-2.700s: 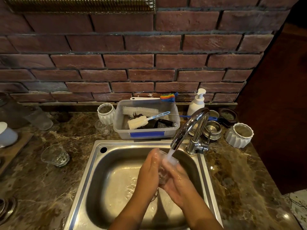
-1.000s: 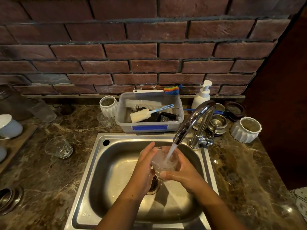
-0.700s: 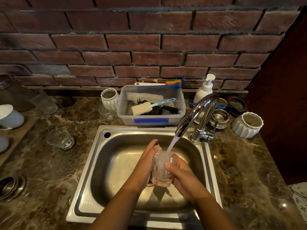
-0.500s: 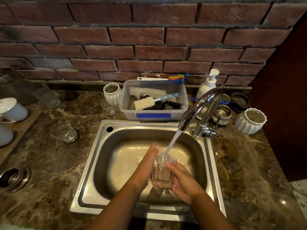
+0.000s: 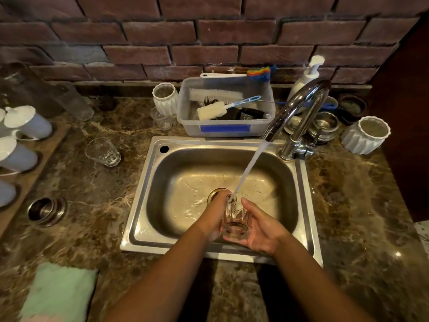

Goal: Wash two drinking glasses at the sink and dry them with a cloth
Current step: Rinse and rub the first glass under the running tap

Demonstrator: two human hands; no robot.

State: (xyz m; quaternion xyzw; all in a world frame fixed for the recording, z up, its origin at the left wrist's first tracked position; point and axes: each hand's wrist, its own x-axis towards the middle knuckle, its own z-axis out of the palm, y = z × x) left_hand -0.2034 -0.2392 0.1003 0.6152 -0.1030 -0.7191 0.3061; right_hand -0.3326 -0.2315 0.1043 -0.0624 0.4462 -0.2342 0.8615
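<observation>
Hands: left hand [image 5: 214, 214] and right hand [image 5: 260, 225] both grasp one glass [image 5: 236, 217], one on each side.
Glass: upright over the sink [image 5: 144, 182], rim under the tap [image 5: 299, 112] stream.
Second glass [image 5: 103, 151]: on the desk [image 5: 92, 194] left of the sink.
Cloth [image 5: 58, 291]: green, on the desk, near left.
</observation>
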